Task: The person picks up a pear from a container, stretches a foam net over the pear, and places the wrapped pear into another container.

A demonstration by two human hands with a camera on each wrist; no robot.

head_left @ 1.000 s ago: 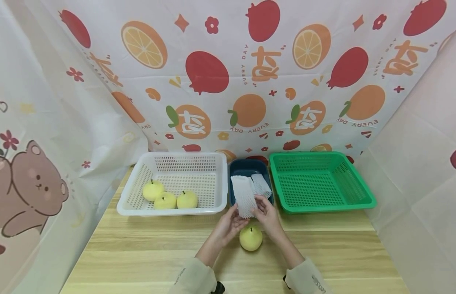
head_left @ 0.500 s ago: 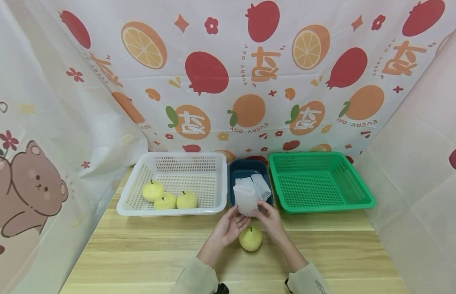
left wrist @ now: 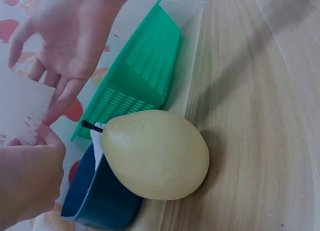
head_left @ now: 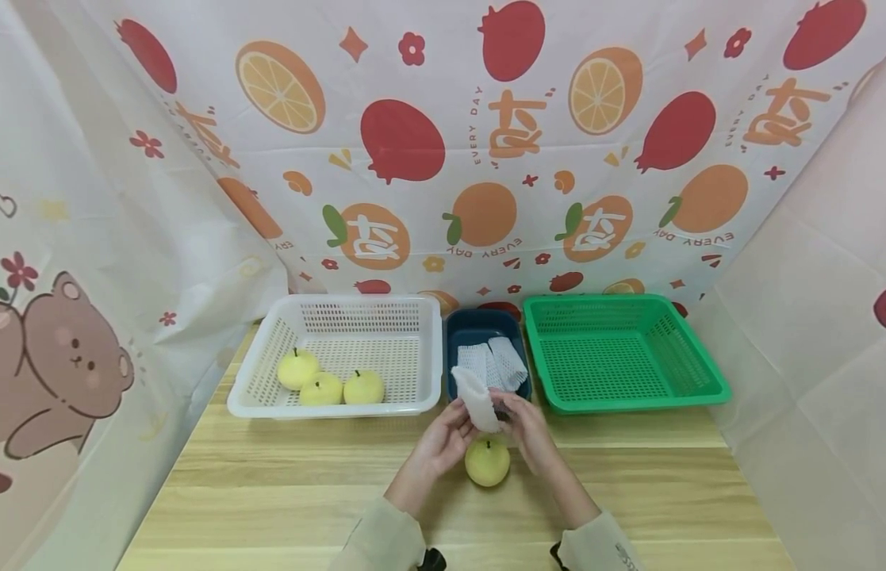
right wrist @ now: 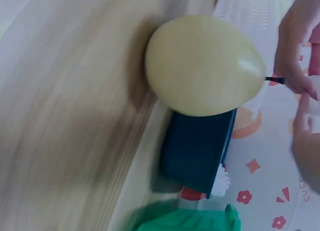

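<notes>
Between both hands, above the front edge of the dark blue bin [head_left: 453,337], a white foam net sleeve [head_left: 473,396] stands tilted. My left hand [head_left: 439,446] pinches its lower left side; my right hand [head_left: 530,432] holds its right side with bent fingers. In the left wrist view the sleeve [left wrist: 22,103] lies between my left hand [left wrist: 30,178] and right hand [left wrist: 72,41]. A yellow pear [head_left: 488,462], stem up, sits on the table just below the hands. More foam sleeves [head_left: 508,363] lie in the bin.
To the left, a white basket [head_left: 407,411] holds three yellow pears [head_left: 321,390]. A green basket [head_left: 628,406] stands right of the bin. Behind them hangs a fruit-printed sheet [head_left: 443,79], and pale sheets cover both sides of the wooden table [head_left: 285,492].
The foam sleeve has moved lower and turned from flat-facing to a narrower, tilted shape, uncovering another sleeve in the bin. My right hand has shifted slightly down and right.
</notes>
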